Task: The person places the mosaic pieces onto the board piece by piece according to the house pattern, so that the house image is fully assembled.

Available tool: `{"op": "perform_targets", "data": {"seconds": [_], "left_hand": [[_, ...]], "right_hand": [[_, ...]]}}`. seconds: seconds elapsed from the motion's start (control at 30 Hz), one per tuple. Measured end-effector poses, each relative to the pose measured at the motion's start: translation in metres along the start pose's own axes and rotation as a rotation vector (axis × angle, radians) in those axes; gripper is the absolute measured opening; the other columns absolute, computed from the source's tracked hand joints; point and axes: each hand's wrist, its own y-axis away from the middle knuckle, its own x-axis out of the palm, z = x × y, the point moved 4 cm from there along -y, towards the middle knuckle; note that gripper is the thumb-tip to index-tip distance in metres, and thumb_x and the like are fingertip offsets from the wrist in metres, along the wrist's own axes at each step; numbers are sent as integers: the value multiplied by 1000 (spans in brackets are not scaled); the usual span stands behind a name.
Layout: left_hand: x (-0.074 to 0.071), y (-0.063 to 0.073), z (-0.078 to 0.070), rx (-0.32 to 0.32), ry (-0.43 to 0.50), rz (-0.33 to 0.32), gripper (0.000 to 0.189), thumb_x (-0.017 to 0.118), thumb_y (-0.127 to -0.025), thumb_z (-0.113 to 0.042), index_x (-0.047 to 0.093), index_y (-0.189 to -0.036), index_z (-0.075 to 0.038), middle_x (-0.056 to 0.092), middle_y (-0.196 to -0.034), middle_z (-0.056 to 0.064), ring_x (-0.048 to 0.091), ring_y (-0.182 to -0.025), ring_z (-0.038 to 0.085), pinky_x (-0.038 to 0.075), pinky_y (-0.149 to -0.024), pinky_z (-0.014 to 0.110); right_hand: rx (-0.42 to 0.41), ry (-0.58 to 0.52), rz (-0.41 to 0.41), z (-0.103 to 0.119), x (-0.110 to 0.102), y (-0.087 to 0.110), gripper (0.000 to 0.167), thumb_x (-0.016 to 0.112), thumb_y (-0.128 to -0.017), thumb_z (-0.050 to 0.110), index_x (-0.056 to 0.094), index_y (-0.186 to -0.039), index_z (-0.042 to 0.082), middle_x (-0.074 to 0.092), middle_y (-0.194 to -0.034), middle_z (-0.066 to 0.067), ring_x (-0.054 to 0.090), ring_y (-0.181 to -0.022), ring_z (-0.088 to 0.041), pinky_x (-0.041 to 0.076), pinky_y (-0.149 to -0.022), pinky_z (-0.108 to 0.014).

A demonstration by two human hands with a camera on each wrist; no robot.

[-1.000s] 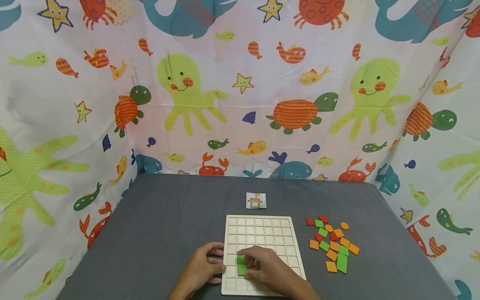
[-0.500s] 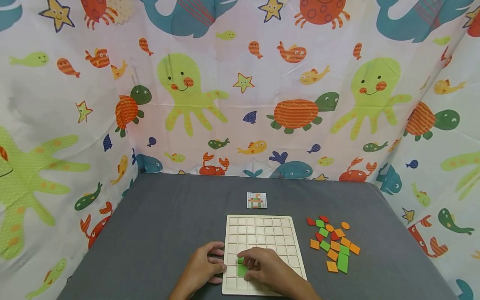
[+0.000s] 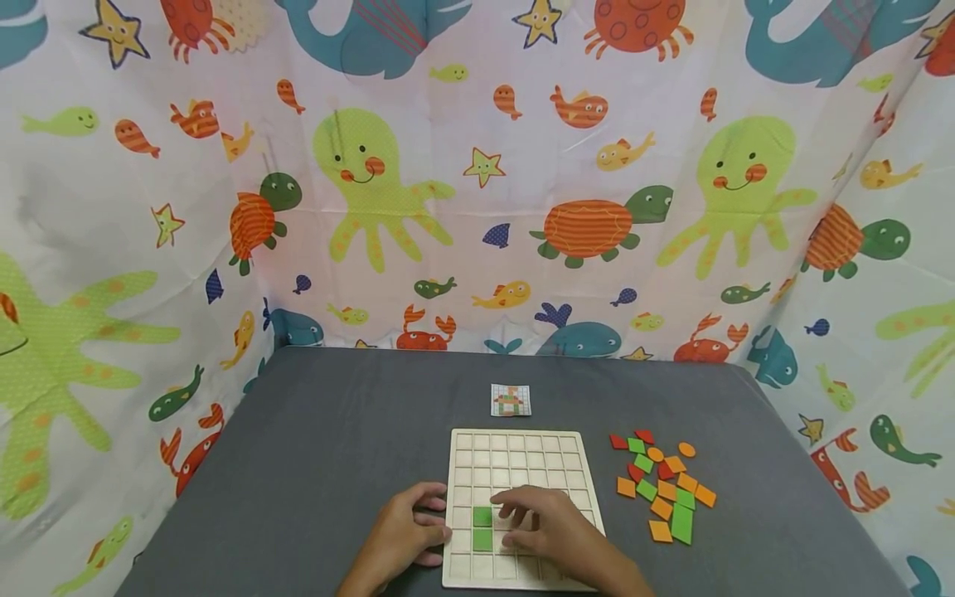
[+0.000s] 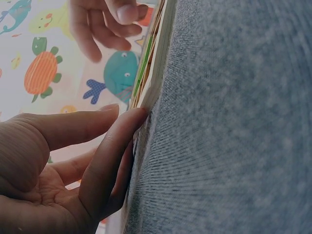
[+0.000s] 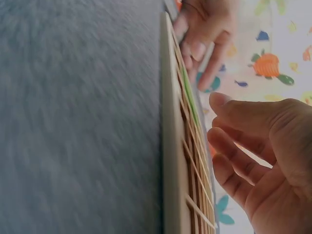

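Observation:
A pale wooden grid board (image 3: 462, 439) lies on the table in the head view. Two green square tiles (image 3: 482, 540) fill cells one above the other in its second column. Just right of these tiles my right hand (image 3: 548, 531) hovers over the board, fingers loosely bent and nothing between them. My left hand (image 3: 406, 526) rests beside the board's left edge. In the left wrist view, a fingertip (image 4: 139, 114) of that hand touches the board's edge, the fingers relaxed. The right wrist view shows the right thumb and fingertips (image 5: 222, 100) apart, above the raised grid.
Loose orange, green and red tiles (image 3: 660, 489) of several shapes are scattered right of the board. Behind it lies a small card (image 3: 511, 400) with a coloured grid pattern. A sea-animal cloth (image 3: 418, 182) surrounds the grey table (image 3: 358, 414) at the back and sides.
My right hand has drawn back to the right from the green tiles, and both now show fully in their cells. The left hand has stayed at the board's edge.

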Motion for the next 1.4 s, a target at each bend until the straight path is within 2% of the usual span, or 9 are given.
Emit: {"op": "perform_targets", "data": {"seconds": [0.1, 0.3, 0.5, 0.7, 0.83, 0.93, 1.13, 1.27, 1.4], "left_hand": [[0, -1, 1, -4, -1, 2, 62, 80, -84, 5, 60, -142, 0, 66, -123, 14, 70, -97, 20, 66, -60, 42], [-1, -1, 3, 0, 9, 11, 62, 80, -84, 5, 60, -143, 1, 65, -124, 14, 70, -99, 20, 66, -61, 42], [0, -1, 3, 9, 19, 20, 62, 80, -84, 5, 59, -143, 2, 65, -124, 14, 69, -99, 20, 66, -62, 42], [0, 1, 3, 21, 22, 24, 62, 79, -84, 6, 59, -143, 3, 65, -124, 15, 69, -98, 20, 66, -62, 42], [0, 1, 3, 24, 24, 23, 62, 79, -85, 6, 59, -143, 3, 65, -124, 15, 70, -97, 20, 67, -62, 42], [0, 0, 2, 22, 26, 23, 61, 78, -85, 6, 59, -143, 3, 65, -124, 15, 70, -97, 20, 67, -62, 42], [0, -1, 1, 30, 34, 27, 62, 78, -85, 5, 58, -143, 3, 64, -125, 16, 71, -97, 21, 67, -63, 43], [0, 0, 3, 32, 36, 30, 61, 78, -85, 5, 59, -143, 4, 65, -125, 16, 71, -97, 21, 67, -62, 43], [0, 2, 2, 37, 37, 26, 60, 76, -85, 5, 59, -142, 4, 65, -125, 17, 72, -96, 21, 67, -62, 43]], "right_hand": [[27, 8, -39, -4, -11, 7, 42, 86, -90, 17, 73, -129, 9, 75, -105, -2, 67, -88, -4, 56, -69, -23], [29, 36, -144, -13, -34, 23, 42, 86, -90, 17, 73, -129, 9, 76, -103, -4, 68, -87, -7, 56, -67, -24], [67, 95, -206, -30, -57, 39, 46, 86, -89, 16, 71, -132, 6, 75, -101, -4, 68, -85, -4, 56, -66, -24], [160, 84, -272, -48, -75, 54, 50, 88, -86, 13, 71, -131, 5, 73, -104, -5, 66, -85, -4, 60, -70, -24], [250, 105, -339, -55, -88, 63, 52, 91, -82, 11, 73, -130, 8, 73, -103, -3, 66, -84, -5, 62, -73, -23], [289, 137, -372, -60, -96, 67, 55, 92, -80, 10, 72, -131, 9, 72, -100, -1, 66, -84, -5, 61, -72, -22], [316, 204, -401, -69, -111, 77, 63, 93, -78, 13, 69, -136, 8, 73, -101, -1, 68, -85, -12, 54, -62, -24], [383, 242, -394, -75, -117, 85, 64, 93, -79, 17, 68, -137, 8, 75, -105, -2, 70, -88, -17, 56, -66, -24], [437, 275, -389, -83, -122, 89, 64, 93, -80, 18, 67, -138, 8, 75, -104, -1, 71, -88, -16, 59, -69, -24]]}}
